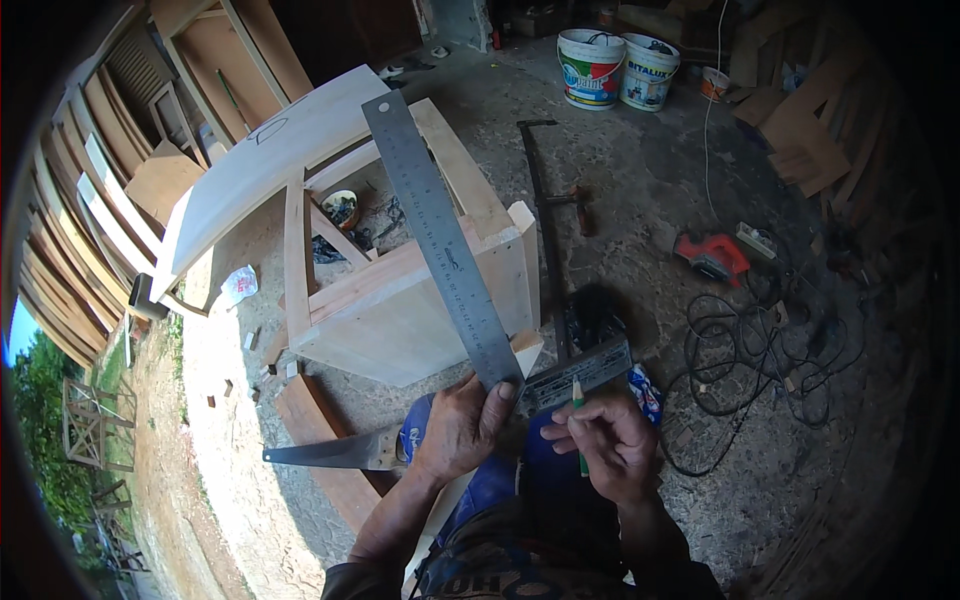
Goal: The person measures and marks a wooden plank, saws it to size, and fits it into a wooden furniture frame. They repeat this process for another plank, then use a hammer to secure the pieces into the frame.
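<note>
My left hand [462, 425] grips a metal carpenter's square [435, 235] near its corner, thumb on top. The long blade, marked with ruler lines, slants up and away over a pale wooden cabinet frame [390, 330]. Its shorter, darker arm [585, 375] reaches right, towards my other hand. Whether the square touches the frame I cannot tell. My right hand [612, 445] pinches a green pencil [579, 400], its tip pointing up, just below the short arm. By my left knee lies a handsaw [335, 452], its blade pointing left across a brown board [325, 415].
A black bar clamp [540, 220] lies right of the frame. Farther right are a red power tool [712, 258] and tangled black cable [735, 345]. Two paint buckets [590, 85] stand at the back. Planks [85, 220] lean at the left; offcuts [810, 140] pile up far right.
</note>
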A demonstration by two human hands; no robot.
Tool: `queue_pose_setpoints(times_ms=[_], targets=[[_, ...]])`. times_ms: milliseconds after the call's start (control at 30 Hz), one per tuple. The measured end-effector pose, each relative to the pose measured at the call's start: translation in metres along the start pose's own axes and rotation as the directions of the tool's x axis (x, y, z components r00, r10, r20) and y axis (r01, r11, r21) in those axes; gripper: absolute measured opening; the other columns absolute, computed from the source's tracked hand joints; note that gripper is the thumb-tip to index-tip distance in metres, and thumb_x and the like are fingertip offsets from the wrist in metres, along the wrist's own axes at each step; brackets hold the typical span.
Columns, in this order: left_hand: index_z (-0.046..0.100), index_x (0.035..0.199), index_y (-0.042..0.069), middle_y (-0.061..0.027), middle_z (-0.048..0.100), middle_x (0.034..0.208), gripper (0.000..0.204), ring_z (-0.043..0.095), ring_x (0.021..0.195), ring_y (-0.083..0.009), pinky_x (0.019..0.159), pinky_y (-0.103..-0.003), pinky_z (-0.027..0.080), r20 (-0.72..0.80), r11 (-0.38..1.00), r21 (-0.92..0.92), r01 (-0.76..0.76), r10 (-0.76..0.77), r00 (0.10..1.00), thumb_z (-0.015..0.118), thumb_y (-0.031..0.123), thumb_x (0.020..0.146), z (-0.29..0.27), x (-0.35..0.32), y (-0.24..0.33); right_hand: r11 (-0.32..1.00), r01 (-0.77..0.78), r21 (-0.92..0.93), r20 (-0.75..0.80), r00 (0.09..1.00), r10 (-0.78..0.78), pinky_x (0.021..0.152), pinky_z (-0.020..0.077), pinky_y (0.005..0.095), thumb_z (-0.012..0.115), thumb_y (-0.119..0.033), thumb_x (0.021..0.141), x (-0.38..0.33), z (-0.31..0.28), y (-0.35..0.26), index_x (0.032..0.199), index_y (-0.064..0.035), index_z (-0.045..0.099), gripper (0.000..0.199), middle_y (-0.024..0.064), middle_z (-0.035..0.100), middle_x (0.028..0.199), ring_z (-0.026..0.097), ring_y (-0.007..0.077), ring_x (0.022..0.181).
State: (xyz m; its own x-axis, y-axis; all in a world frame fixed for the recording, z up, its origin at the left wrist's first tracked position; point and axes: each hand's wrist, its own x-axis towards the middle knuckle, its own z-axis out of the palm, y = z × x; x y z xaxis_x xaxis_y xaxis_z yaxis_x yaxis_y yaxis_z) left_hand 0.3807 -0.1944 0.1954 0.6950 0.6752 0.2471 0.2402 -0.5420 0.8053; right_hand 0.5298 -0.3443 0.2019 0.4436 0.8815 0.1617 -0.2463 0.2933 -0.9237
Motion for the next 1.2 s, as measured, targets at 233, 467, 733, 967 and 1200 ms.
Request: queue_pose_setpoints(times_ms=[233,467,733,967,1200], targets=[[0.064,0.096,-0.001,-0.0228,0.064,0.085,0.036,0.067,0.077,-0.0450,0.067,-0.048,0.053,-0.011,0.998,0.044,-0.034,0.035,0.999,0.052,0.032,0.105,-0.003,0.001,0.007,0.873,-0.126,0.472,0.202,0.979,0.032,0.084,0.0606,0.0379,0.061,-0.015,0.100,0.029,-0.012,0.003,0.131,0.0070,0.052,0.040,0.0221,0.068,0.115,0.071,0.0312,0.106],[0.065,0.098,-0.001,-0.0234,0.064,0.086,0.036,0.067,0.078,-0.0445,0.068,-0.048,0.053,-0.011,0.999,0.034,-0.038,0.038,0.999,0.052,0.032,0.105,-0.005,0.003,0.010,0.728,0.433,-0.532,0.280,0.901,-0.331,0.069,0.0549,0.0269,0.071,-0.011,0.093,0.040,-0.009,-0.005,0.115,0.0007,0.063,0.026,0.0106,0.069,0.097,0.070,0.0142,0.086],[0.066,0.105,0.000,-0.0240,0.067,0.092,0.033,0.068,0.083,-0.0447,0.070,-0.048,0.054,0.015,0.999,0.026,-0.024,0.024,1.000,0.052,0.030,0.104,-0.006,0.001,0.010,0.654,0.468,-0.594,0.297,0.883,-0.362,0.071,0.0545,0.0273,0.076,0.004,0.083,0.054,-0.006,-0.008,0.102,-0.0033,0.069,0.022,0.0085,0.070,0.092,0.069,0.0142,0.083],[0.067,0.106,0.001,-0.0242,0.067,0.097,0.032,0.068,0.085,-0.0447,0.070,-0.048,0.055,0.019,0.999,0.037,-0.022,0.021,1.000,0.053,0.030,0.104,-0.007,0.000,0.009,0.683,0.456,-0.571,0.291,0.890,-0.351,0.068,0.0546,0.0293,0.077,-0.001,0.084,0.057,-0.003,-0.006,0.100,-0.0048,0.069,0.019,0.0087,0.071,0.087,0.071,0.0167,0.077],[0.067,0.106,0.001,-0.0240,0.067,0.104,0.033,0.068,0.085,-0.0446,0.070,-0.049,0.056,0.036,0.996,0.077,-0.035,0.033,0.999,0.053,0.031,0.103,-0.006,-0.002,0.006,0.696,0.446,-0.562,0.319,0.894,-0.314,0.063,0.0549,0.0313,0.078,-0.002,0.084,0.062,-0.008,-0.009,0.094,-0.0040,0.069,0.013,0.0097,0.071,0.081,0.072,0.0184,0.073]])
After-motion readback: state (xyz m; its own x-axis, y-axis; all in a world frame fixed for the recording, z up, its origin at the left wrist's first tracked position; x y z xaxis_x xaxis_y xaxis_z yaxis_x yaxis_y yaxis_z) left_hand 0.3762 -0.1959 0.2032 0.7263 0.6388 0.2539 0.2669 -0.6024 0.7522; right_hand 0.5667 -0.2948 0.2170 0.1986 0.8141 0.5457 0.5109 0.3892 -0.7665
